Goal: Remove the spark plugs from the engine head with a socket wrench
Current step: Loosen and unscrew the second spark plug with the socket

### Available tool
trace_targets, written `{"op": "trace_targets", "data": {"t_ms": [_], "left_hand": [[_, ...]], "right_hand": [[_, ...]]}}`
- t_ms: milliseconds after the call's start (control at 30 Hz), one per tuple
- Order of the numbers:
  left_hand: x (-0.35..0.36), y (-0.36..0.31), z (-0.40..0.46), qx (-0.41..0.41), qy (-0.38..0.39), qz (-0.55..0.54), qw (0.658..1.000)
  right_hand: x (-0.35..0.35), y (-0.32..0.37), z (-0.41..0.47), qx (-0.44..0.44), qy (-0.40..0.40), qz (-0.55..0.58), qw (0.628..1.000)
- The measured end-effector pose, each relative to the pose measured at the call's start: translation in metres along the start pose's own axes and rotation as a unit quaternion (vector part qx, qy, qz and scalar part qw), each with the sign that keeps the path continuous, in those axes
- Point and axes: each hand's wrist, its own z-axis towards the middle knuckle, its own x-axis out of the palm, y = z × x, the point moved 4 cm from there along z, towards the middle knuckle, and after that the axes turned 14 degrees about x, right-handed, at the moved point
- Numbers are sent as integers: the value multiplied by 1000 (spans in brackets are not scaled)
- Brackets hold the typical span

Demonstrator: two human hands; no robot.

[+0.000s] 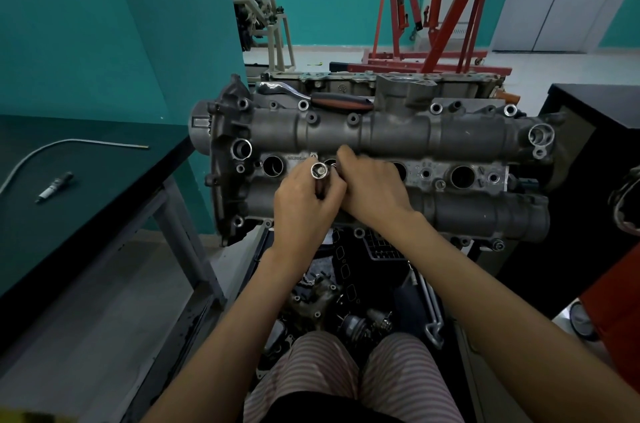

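A long chrome socket (319, 176) is gripped by the left hand (304, 204) at the grey metal engine head (398, 135); the right hand (370, 183) reaches into the second plug well, grasp unclear. Lifting that plug out seems next.

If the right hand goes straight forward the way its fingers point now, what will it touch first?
Probably the engine head itself. The right hand points up-left over the second plug well, its fingertips at the base of the rear cam housing. Depth is unclear; whether they already touch the metal cannot be told.
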Motion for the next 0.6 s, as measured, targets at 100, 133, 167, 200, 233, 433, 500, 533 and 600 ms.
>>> {"op": "trace_targets", "data": {"t_ms": [100, 133, 167, 200, 233, 433, 500, 533, 600], "left_hand": [[0, 0, 3, 17, -4, -2, 1000], [0, 0, 3, 21, -3, -2, 1000], [0, 0, 3, 20, -4, -1, 1000], [0, 2, 2, 12, -5, -2, 1000], [1, 2, 1, 0, -7, -6, 1000], [1, 4, -1, -18, 0, -16, 1000], [0, 2, 2, -7, -2, -1, 1000], [0, 1, 3, -1, -2, 1, 1000], [1, 1, 2, 5, 2, 2, 1000]], "right_hand": [[0, -1, 0, -4, 0, -7, 1000], [1, -1, 0, -6, 3, -9, 1000], [2, -1, 0, -9, 6, -10, 1000], [3, -1, 0, -11, 9, -8, 1000], [4, -1, 0, -13, 10, -5, 1000], [-1, 1, -1, -4, -5, 9, 1000], [-3, 1, -2, -7, -1, 11, 1000], [-3, 1, -1, -8, 2, 5, 1000], [0, 0, 0, -9, 10, -8, 1000]]}}
